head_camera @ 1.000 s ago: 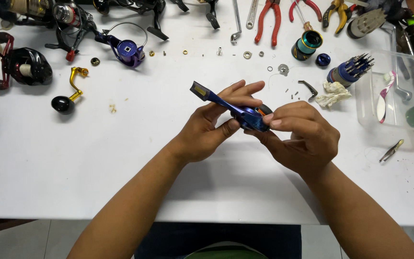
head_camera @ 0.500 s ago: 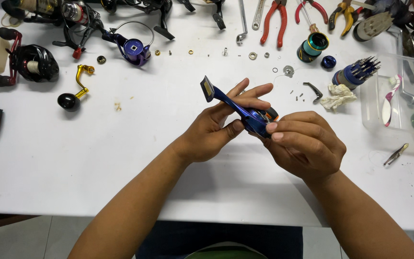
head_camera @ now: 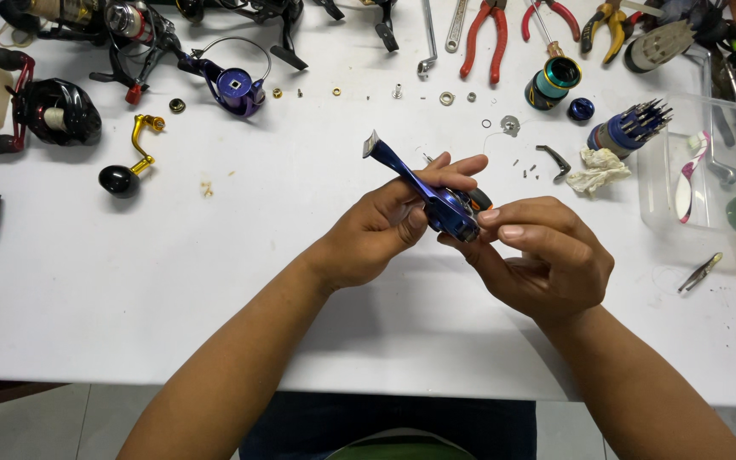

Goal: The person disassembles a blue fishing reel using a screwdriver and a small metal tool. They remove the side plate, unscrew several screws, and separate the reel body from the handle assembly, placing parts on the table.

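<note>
Both of my hands hold a blue fishing reel body above the white table. Its thin stem with a flat foot points up and to the left. My left hand grips the body from the left, thumb and fingers wrapped around it. My right hand supports the lower right end, fingertips touching the blue housing near an orange part. Small screws and washers lie on the table just beyond my hands.
A purple reel spool part and a gold crank handle lie at the upper left, with a black reel nearby. Red pliers, a screwdriver bit holder, a crumpled tissue and a clear plastic box sit at the right.
The reel body stays in both hands with little movement. The view has shifted slightly, so the table items sit a bit lower and to the right in frame.
</note>
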